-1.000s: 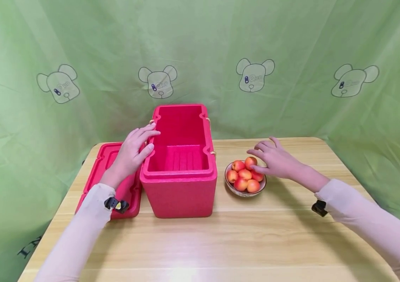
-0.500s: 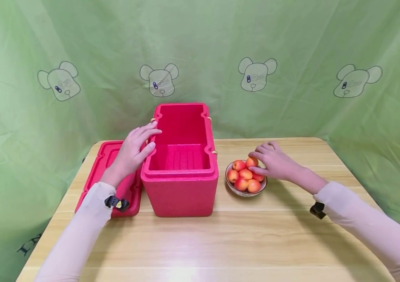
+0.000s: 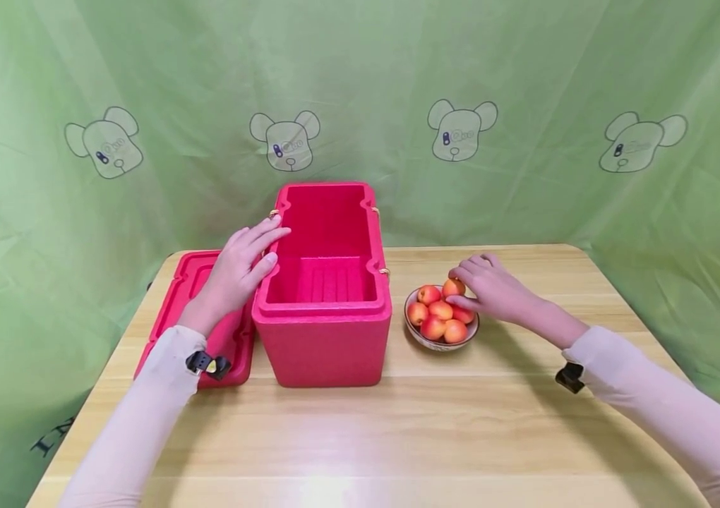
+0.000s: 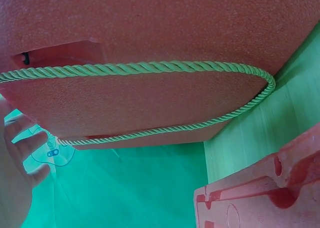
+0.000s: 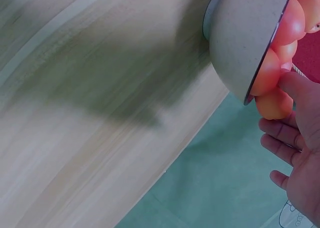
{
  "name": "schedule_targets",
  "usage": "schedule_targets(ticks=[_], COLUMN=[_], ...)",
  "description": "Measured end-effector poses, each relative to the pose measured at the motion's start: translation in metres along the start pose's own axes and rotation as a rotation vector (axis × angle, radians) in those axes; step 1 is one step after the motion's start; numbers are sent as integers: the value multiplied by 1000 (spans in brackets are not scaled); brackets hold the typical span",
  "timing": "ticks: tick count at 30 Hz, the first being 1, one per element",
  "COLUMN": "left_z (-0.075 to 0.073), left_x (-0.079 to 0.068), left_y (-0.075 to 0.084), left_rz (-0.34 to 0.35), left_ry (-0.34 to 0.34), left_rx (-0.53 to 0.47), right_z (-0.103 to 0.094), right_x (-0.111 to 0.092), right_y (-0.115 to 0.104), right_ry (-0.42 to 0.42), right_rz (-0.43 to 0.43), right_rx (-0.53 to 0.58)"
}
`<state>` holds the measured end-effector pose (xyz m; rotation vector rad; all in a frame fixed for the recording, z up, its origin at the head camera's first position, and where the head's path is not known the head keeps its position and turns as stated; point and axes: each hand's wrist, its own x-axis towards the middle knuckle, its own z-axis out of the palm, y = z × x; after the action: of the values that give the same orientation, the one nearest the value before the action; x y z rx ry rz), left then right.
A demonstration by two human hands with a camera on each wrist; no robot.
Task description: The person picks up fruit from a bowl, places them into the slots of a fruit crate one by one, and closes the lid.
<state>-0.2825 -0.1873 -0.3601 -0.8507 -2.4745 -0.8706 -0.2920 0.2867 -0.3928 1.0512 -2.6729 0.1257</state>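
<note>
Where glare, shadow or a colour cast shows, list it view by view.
Head: bright glare on the tabletop near the picture's bottom, soft shadow alongside the right sleeve; left wrist: blue-green cast over the rope and backdrop, red box dulled; right wrist: broad, soft-edged shadow on the tabletop beside the bowl.

In the head view, the left hand [image 3: 236, 268] and its sleeve [image 3: 134, 423] hide part of the lid [image 3: 236, 342]. The right hand [image 3: 493, 288] partly covers the fruit [image 3: 453, 288] it pinches, and the bottom of the bowl [image 3: 431, 344] is out of sight inside. The table [image 3: 334, 437] is cut off below. The wrist views crop both hands; the rope [image 4: 170, 67] leaves the left wrist view's left edge. Words on the bear drawings [image 3: 455, 135] are too small to read.
</note>
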Motion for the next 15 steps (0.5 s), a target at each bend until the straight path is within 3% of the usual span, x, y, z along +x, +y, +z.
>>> schedule_targets(ticks=[8, 15], left_z=[0, -1], left_x=[0, -1], left_y=[1, 2], left_rz=[4, -12], left_ry=[-8, -24], left_rx=[6, 8], right_z=[-9, -24], right_x=[2, 15], right_y=[3, 1], right_ry=[85, 126], right_rz=[-27, -92], right_rx=[-19, -74])
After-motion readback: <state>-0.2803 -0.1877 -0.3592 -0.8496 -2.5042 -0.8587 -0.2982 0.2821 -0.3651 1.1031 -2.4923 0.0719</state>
